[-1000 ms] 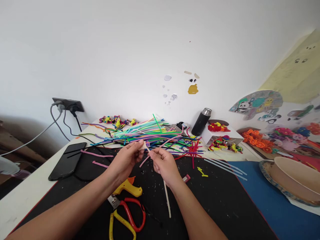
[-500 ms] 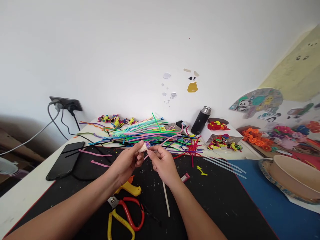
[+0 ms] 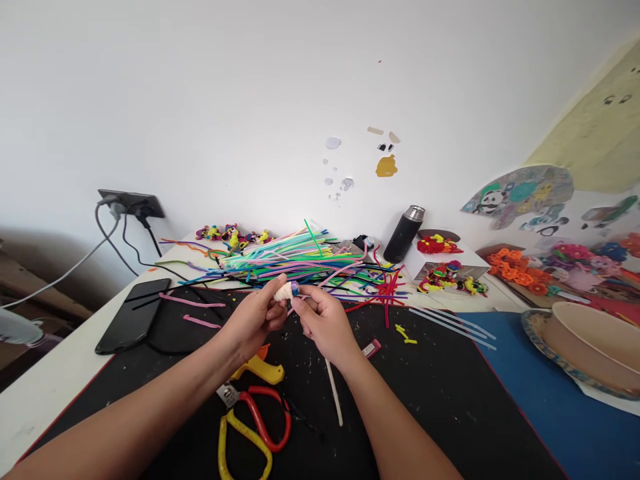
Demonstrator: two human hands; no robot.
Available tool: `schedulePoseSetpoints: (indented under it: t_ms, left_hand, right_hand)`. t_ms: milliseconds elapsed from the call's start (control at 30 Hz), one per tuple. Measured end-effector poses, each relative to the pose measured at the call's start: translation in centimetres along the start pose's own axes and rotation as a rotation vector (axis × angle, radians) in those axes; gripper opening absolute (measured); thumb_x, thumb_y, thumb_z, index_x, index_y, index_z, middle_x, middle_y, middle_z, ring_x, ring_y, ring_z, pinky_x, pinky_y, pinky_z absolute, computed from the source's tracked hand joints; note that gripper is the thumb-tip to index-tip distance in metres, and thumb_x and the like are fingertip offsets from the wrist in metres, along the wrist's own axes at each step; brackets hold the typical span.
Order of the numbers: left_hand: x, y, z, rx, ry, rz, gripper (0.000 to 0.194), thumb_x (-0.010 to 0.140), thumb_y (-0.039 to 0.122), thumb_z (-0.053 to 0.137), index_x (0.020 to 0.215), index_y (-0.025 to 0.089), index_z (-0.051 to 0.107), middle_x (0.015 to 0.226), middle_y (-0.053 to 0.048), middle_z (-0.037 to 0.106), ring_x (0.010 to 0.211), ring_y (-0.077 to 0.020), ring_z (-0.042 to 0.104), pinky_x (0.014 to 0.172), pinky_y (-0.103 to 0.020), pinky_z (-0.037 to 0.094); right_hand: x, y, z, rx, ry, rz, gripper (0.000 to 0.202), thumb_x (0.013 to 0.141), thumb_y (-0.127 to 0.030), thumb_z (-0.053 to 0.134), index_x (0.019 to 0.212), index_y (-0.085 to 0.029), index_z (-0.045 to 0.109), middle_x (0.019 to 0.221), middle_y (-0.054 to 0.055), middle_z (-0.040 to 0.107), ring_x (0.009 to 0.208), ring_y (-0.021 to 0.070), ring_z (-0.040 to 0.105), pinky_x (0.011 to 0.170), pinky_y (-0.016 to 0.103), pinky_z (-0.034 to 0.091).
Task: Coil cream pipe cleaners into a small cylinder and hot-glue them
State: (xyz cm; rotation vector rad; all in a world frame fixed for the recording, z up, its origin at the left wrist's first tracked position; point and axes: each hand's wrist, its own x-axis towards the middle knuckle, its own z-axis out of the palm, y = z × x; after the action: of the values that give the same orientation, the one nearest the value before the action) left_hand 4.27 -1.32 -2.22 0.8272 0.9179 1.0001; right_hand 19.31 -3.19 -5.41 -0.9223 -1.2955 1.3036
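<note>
My left hand (image 3: pixel 256 316) is closed around a small coil of cream pipe cleaner (image 3: pixel 283 293) with a purple and blue end, above the black mat. Close against that end, my right hand (image 3: pixel 323 325) pinches with thumb and forefinger at a thin pipe cleaner strand, mostly hidden by the fingers. A cream pipe cleaner length (image 3: pixel 334 393) shows below my right hand; whether it joins the coil I cannot tell. Under my left forearm lie scissors (image 3: pixel 265 417) with red and yellow handles and a yellow-handled tool (image 3: pixel 263 371), partly covered.
A heap of coloured pipe cleaners (image 3: pixel 280 257) lies along the wall. Two pink pieces (image 3: pixel 193 301) and a phone (image 3: pixel 134 319) are at left. A black bottle (image 3: pixel 404 235), yellow scraps (image 3: pixel 406 335), clear sticks (image 3: pixel 453 325) and a bowl (image 3: pixel 595 340) are at right.
More blue shows at the end of the coil, and my right fingers have shifted slightly around it. Both hands keep their grip. The camera view has tilted a little.
</note>
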Motion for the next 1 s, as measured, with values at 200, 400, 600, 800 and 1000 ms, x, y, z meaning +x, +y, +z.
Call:
schedulePoseSetpoints:
  t_ms: [200, 400, 600, 800, 1000]
  left_hand:
    - [0.18, -0.25, -0.23, 0.022, -0.05, -0.048, 0.06, 0.069, 0.063, 0.085, 0.054, 0.021, 0.044, 0.041, 0.01, 0.026, 0.039, -0.006, 0.023, 0.043, -0.024, 0.018]
    - [0.35, -0.3, -0.51, 0.025, -0.09, -0.054, 0.063, 0.074, 0.064, 0.08, 0.048, 0.022, 0.042, 0.041, 0.01, 0.023, 0.038, -0.006, 0.021, 0.043, -0.024, 0.017]
    - [0.2, -0.28, -0.55, 0.056, -0.129, -0.075, 0.063, 0.077, 0.069, 0.076, 0.051, 0.022, 0.045, 0.043, 0.009, 0.025, 0.04, -0.0072, 0.023, 0.044, -0.024, 0.018]
    - [0.36, -0.3, -0.78, 0.142, -0.091, -0.077, 0.064, 0.078, 0.078, 0.07, 0.06, 0.019, 0.055, 0.048, 0.005, 0.039, 0.042, -0.009, 0.034, 0.044, -0.023, 0.024]
    - [0.15, 0.25, -0.74, 0.142, -0.082, 0.042, 0.06, 0.077, 0.077, 0.074, 0.083, 0.019, 0.062, 0.062, 0.002, 0.057, 0.048, -0.0117, 0.049, 0.044, -0.023, 0.035]
  right_hand:
    - [-0.08, -0.19, 0.08, 0.026, -0.02, 0.019, 0.04, 0.09, -0.052, 0.072, 0.107, -0.016, 0.072, 0.058, -0.008, 0.045, 0.044, 0.0078, 0.035, 0.042, 0.022, 0.027]
    - [-0.19, -0.25, 0.33, 0.029, -0.015, 0.031, 0.042, 0.09, -0.051, 0.072, 0.114, -0.017, 0.071, 0.059, -0.008, 0.048, 0.044, 0.008, 0.036, 0.042, 0.022, 0.029]
    - [-0.21, -0.18, 0.27, 0.035, -0.016, 0.028, 0.043, 0.09, -0.051, 0.071, 0.116, -0.017, 0.073, 0.061, -0.007, 0.051, 0.044, 0.0075, 0.036, 0.041, 0.021, 0.028]
    - [0.04, -0.47, 0.12, 0.067, 0.022, 0.043, 0.049, 0.086, -0.053, 0.073, 0.118, -0.016, 0.072, 0.054, -0.01, 0.045, 0.04, 0.0076, 0.032, 0.04, 0.022, 0.026]
    - [0.06, -0.57, 0.06, 0.053, 0.033, 0.051, 0.045, 0.086, -0.052, 0.074, 0.111, -0.015, 0.074, 0.049, -0.011, 0.042, 0.039, 0.0077, 0.032, 0.04, 0.022, 0.026]
